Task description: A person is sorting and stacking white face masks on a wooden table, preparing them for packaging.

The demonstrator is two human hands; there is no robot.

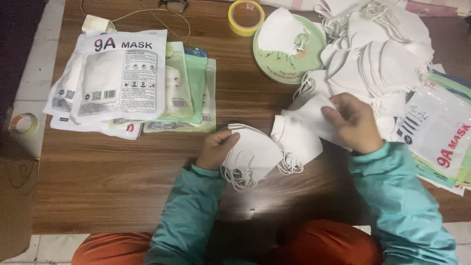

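The left hand (216, 147) grips a small stack of white face masks (252, 154) at its left edge, thumb on top and fingers curled under, the ear loops dangling off the near side. The right hand (354, 122) pinches a single white mask (314, 115) by its right end, fingers closed on the fabric, holding it just above the stack. Both sit near the middle of the wooden table (122, 172). Directly behind the right hand rises a large heap of loose masks (378, 54), crowding its far side. A green plate (289, 66) with one mask on it stands beyond, a yellow tape roll (245, 17) beside that. Filled mask packets (122, 78) lie far left; more empty packets (441, 137) lie right of the hand
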